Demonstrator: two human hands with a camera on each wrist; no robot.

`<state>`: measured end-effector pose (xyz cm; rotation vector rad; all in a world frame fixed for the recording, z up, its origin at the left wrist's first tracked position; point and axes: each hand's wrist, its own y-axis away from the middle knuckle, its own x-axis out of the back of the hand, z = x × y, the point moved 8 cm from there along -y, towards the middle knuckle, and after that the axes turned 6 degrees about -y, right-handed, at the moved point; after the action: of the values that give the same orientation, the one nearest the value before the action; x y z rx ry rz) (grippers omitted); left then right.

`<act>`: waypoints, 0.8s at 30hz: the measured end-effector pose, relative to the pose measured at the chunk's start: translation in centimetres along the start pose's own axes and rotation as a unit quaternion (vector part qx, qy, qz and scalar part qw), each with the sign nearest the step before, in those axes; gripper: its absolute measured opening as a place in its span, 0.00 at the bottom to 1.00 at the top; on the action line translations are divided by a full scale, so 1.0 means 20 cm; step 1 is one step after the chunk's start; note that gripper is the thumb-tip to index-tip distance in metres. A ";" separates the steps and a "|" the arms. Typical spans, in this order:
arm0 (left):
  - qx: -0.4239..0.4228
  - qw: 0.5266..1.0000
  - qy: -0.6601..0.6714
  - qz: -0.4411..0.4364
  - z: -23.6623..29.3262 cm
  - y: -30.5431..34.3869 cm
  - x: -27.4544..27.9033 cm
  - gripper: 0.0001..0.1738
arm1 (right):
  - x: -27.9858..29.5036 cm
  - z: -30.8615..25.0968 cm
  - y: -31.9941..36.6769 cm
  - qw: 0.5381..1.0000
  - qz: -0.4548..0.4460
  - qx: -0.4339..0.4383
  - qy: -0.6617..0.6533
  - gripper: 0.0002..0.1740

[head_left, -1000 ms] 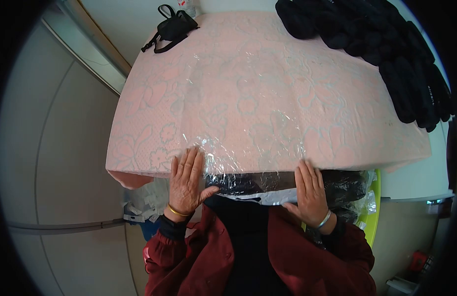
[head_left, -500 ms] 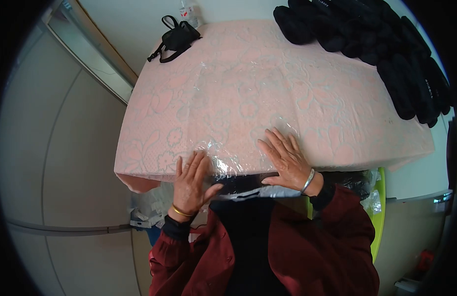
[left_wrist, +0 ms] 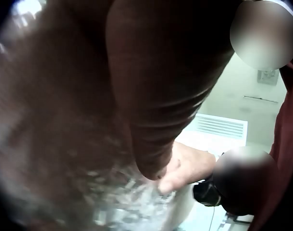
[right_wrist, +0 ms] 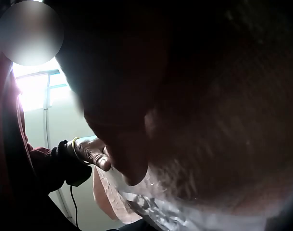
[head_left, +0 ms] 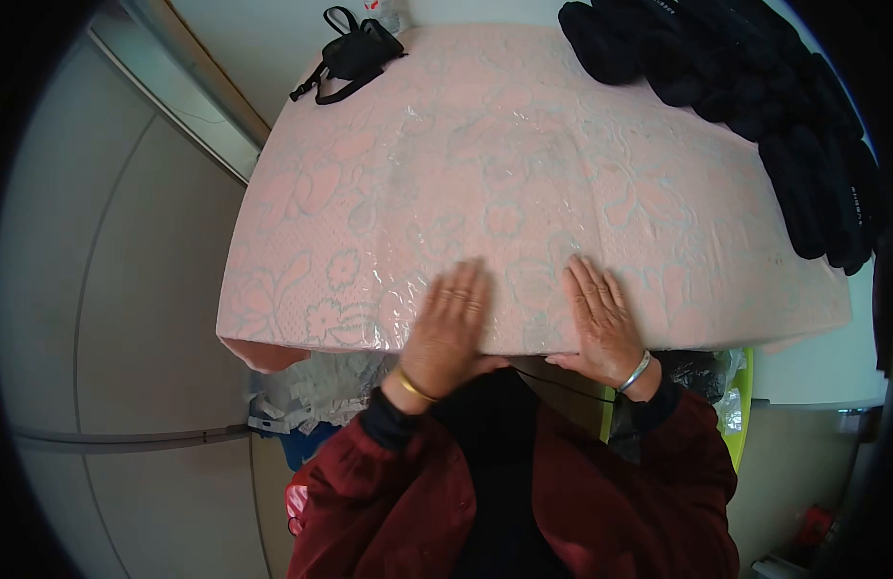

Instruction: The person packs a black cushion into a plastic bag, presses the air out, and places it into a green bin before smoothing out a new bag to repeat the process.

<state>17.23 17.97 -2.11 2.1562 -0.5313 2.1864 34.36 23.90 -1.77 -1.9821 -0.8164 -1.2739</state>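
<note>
The clear plastic (head_left: 494, 207) lay flat on the pink cloth (head_left: 292, 217) that covered the surface, reaching its near edge midway along, with bright glints scattered over it. The left hand (head_left: 446, 323) rested on the plastic near that edge, its fingers straight, close together and a little blurred, the thumb out towards the other hand. The right hand (head_left: 605, 328) lay beside the plastic's right border, fingers straight too and the thumb along the edge; the two hands stood apart. Both wrist views showed crinkled plastic under dark, close-up hands.

A gold bangle (head_left: 413, 384) circled the left wrist and a silver bangle (head_left: 634, 371) the right, above dark red sleeves (head_left: 687, 454). Below the edge, pale scraps (head_left: 316, 386) showed on the left and part of a green tub (head_left: 743, 396) on the right. At the far left of the cloth lay a black bag (head_left: 362, 53), next to a bottle (head_left: 384, 13); black bundles (head_left: 707, 72) were heaped along the far right.
</note>
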 end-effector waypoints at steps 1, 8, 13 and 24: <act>0.001 1.000 0.001 -0.002 -0.07 0.03 0.01 0.70 | 0.02 0.02 0.00 1.000 -0.009 -0.004 -0.001 0.69; 0.051 0.998 -0.021 0.022 -0.37 0.21 0.08 0.76 | 0.02 0.04 0.01 1.000 -0.008 -0.018 0.003 0.71; 0.048 0.998 -0.025 0.026 -0.33 0.28 0.11 0.73 | 0.04 -0.02 0.11 1.000 -0.009 -0.024 0.015 0.69; 0.050 0.997 0.039 0.045 -0.20 0.53 0.14 0.64 | 0.11 -0.18 0.40 0.999 -0.003 -0.032 -0.005 0.55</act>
<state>10.59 8.35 -1.76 2.1228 -0.5378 2.3814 39.39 16.55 0.05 -2.0389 -0.7950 -1.3093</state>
